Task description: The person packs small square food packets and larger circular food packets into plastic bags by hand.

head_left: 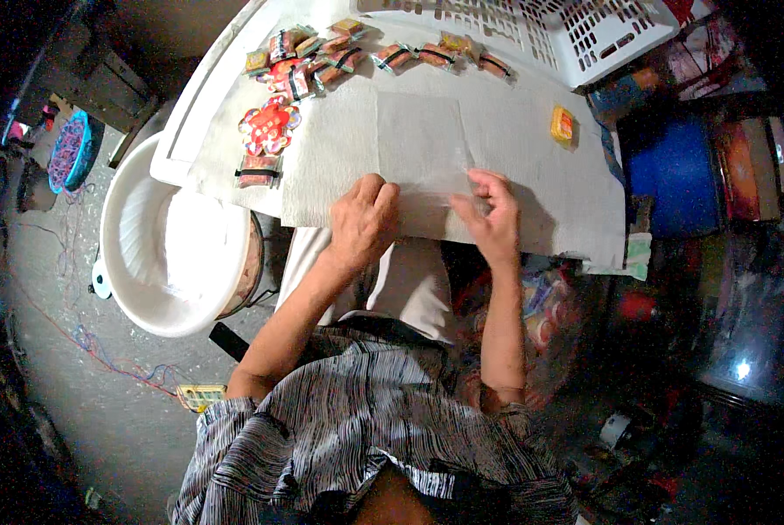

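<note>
A thin, clear plastic bag point(424, 144) lies flat on the desk point(339, 149); left hand point(363, 219) and right hand point(491, 214) each pinch its near edge.

white basin point(147, 262), white basket point(576, 35), blue drum point(676, 175)

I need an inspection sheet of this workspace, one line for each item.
Surface: table covered with white paper.
Job's things: clear plastic sheet lying flat.
Clutter: small packets, red flower piece, yellow packet, white basket.
Hands: left hand and right hand both pinch the sheet's near edge.
Cables: thin threads on the floor.
Surroundings: white basin, blue drum.
</note>
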Motion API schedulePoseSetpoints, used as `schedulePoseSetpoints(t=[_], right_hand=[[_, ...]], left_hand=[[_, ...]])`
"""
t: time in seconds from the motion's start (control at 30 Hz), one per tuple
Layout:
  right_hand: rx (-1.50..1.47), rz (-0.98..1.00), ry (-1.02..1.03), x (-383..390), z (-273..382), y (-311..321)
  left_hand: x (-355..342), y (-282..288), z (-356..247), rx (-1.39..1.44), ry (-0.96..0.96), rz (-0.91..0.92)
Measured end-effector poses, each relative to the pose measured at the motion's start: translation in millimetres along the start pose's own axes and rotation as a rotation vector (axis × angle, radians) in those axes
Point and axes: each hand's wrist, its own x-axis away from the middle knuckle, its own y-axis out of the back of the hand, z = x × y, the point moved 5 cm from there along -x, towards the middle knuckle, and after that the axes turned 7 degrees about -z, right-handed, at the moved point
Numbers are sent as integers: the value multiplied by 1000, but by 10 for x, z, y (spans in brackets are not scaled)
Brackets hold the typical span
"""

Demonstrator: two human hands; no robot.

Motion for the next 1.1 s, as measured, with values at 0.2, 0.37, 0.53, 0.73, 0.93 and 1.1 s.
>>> schedulePoseSetpoints(t=[0.2, 0.37, 0.53, 0.73, 0.93, 1.1], right_hand=[[31, -52, -161, -586, -332, 162], [414, -134, 44, -1384, -396, -73], [701, -205, 296, -1933, -375, -528], [822, -168, 302, -2267, -473, -727], [356, -446, 51, -2142, -595, -349], [-687, -158, -433, -1514, -730, -161]], left_hand=[[-4, -71, 78, 3, -22, 12], [-3, -84, 72, 34, 29, 90], [-6, -55, 72, 8, 52, 139], [-43, -31, 34, 3, 3, 83], [-34, -39, 18, 20, 17, 101], [-49, -37, 26, 20, 36, 96]])
